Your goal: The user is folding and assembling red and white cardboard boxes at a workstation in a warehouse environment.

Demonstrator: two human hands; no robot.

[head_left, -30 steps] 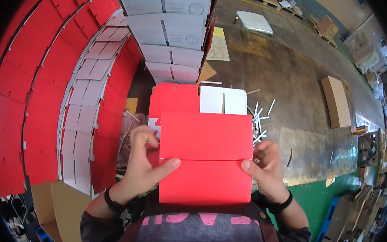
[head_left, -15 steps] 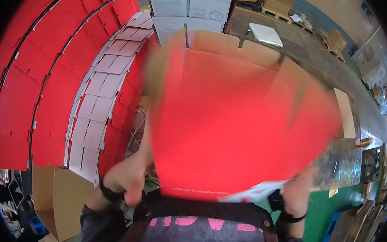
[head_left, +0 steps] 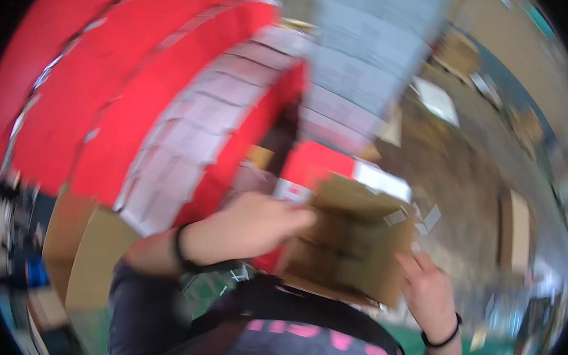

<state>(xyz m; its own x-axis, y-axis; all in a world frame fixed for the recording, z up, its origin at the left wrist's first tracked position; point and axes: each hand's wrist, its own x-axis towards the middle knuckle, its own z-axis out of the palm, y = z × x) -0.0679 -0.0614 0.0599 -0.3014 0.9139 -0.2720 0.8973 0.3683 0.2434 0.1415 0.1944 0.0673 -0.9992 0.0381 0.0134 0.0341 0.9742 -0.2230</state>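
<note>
A red-and-white cardboard box [head_left: 393,273] stands opened out in front of my body, its plain brown inside facing up. A red flap [head_left: 318,161] and a white flap [head_left: 382,180] stick out at its far side. My left hand [head_left: 260,222] reaches across to the box's left wall, fingers closed at its upper edge. Along the right wall, my right hand [head_left: 427,285] has its bent fingers gripping the rim. Motion blur softens both hands, and the box's underside is hidden.
Stacked red cartons [head_left: 137,92] rise on the left, with a row of overlapping white flaps [head_left: 202,118]. A white carton stack [head_left: 366,64] stands ahead. An open brown box [head_left: 101,256] sits at lower left. A worktop [head_left: 455,211] extends right, holding a pale cardboard piece [head_left: 517,229].
The flat-looking red carton has become an opened box with its brown inside showing, lower and closer to me. My left hand moved right and forward; the view has swung left.
</note>
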